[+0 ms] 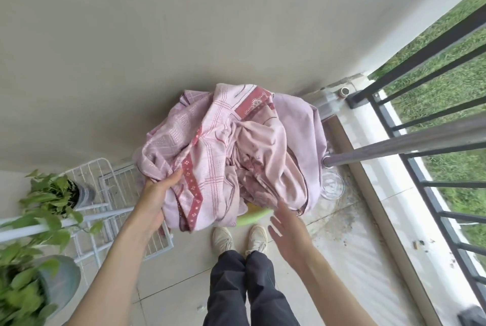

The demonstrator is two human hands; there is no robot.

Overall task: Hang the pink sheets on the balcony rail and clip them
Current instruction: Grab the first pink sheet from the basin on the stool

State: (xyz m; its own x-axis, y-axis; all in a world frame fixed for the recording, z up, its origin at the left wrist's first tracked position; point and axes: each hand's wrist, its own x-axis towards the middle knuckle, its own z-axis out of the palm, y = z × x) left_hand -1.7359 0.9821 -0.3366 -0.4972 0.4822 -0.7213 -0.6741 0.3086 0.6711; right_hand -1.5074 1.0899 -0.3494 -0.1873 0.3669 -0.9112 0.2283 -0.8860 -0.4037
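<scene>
Pale grey plaster wall (131, 49) is filling the view beyond both hands, with the tiled floor (349, 254) lying beneath them. Black metal balcony rail (431, 49) is running well off to the right of the right hand, grass (447, 89) showing through its bars. A round grey metal pole (399, 145) is reaching in from the right, ending just above and to the right of the right hand. The pink sheets (226, 157), a big crumpled bundle with dark red patterned borders, are bulking directly in front of both hands; whatever is bearing them underneath is hidden, apart from a strip of green rim (253, 216) peeking out at the bottom edge. The left hand (155, 199) is gripping the bundle's near left side, thumb hooked over the fabric and fingers tucked underneath. The right hand (288, 225) is hovering spread and flat, blurred, just below the bundle's lower right edge and not touching it. A white wire rack (113, 186) is standing left of the left hand, with leafy potted plants (50, 194) further left. The person's dark trousers (244, 289) and white shoes (222, 239) are showing between the two forearms. A clear glass dish (332, 185) is sitting on the floor right of the right hand, under the pole's end.
</scene>
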